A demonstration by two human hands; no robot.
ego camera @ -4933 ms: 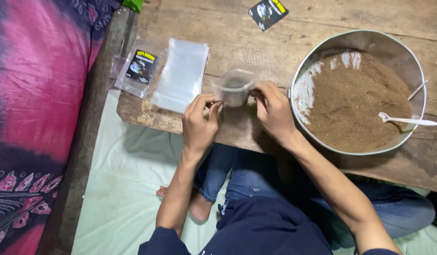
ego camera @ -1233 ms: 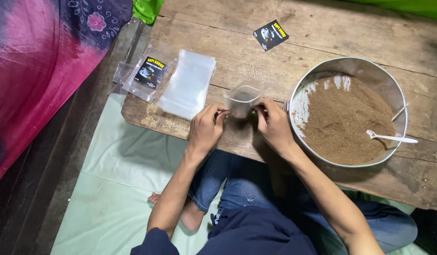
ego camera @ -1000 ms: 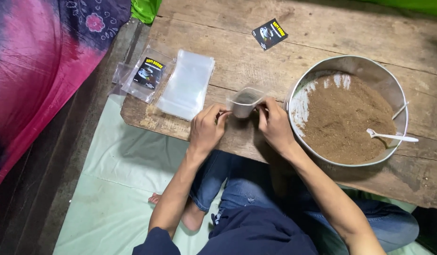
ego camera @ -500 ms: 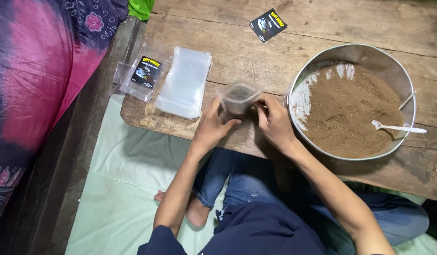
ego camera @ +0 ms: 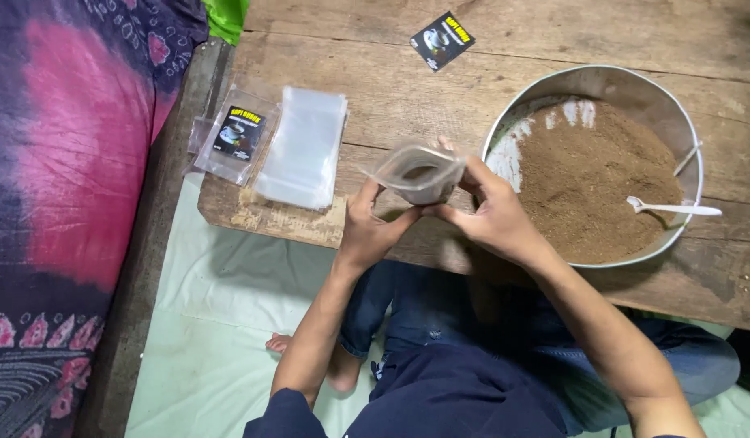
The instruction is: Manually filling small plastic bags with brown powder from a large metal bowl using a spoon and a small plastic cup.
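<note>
Both hands hold a small clear plastic pouch (ego camera: 415, 172) with its mouth spread open, some brown powder inside, just above the wooden table (ego camera: 375, 89). My left hand (ego camera: 367, 227) grips its left lower side. My right hand (ego camera: 492, 215) pinches its right side. Right of the pouch stands a large round metal pan (ego camera: 602, 81) filled with brown powder (ego camera: 594, 186), with a white plastic spoon (ego camera: 671, 208) lying in it.
A stack of empty clear pouches (ego camera: 304, 148) lies left of my hands, beside a pouch with a black label (ego camera: 233, 138). Another black label card (ego camera: 442, 39) lies at the table's far side. A pink and purple cloth (ego camera: 67, 162) covers the left.
The pouch has been lifted a little and turned so its open mouth faces up. Both hands shifted their grip lower on it. The camera view drifted slightly.
</note>
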